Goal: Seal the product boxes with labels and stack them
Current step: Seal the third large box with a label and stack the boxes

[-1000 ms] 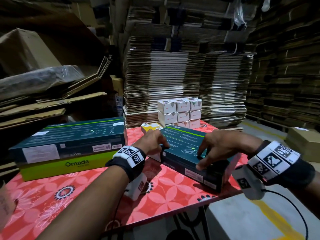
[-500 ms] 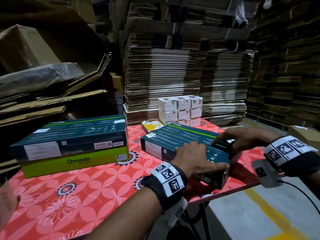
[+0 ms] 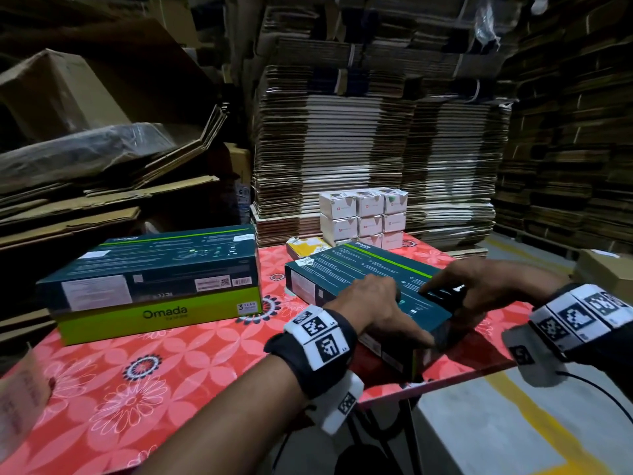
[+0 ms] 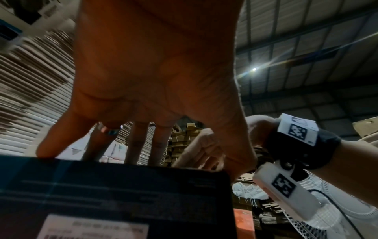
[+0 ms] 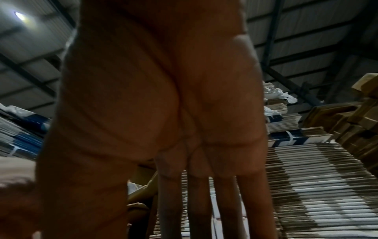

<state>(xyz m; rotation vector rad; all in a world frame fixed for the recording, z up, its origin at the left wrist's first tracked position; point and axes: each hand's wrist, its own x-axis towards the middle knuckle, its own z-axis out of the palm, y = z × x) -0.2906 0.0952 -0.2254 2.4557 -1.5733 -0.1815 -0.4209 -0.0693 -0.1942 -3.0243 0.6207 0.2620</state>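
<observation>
Head view shows the flat dark teal product box point(image 3: 370, 286) lying on the red flowered tablecloth point(image 3: 137, 389), its near corner just past the table edge. The left hand point(image 3: 373, 310) lies over the near end, fingers spread and straight on the lid point(image 4: 114, 190), thumb down the side by the corner. The right hand point(image 3: 479, 282) reaches in beyond those fingers, forefinger stretched out and pressing the top near the far long edge, the other fingers loosely bent and holding nothing. Whether a label sits under that fingertip cannot be told. The box looks like stiff printed card, smooth and probably a little slippery, light enough to lift with two hands; a hold on both short ends, thumbs on top and fingers beneath, should suit carrying it onto the Omada box point(image 3: 154, 286) well to the left of the fingers.
</observation>
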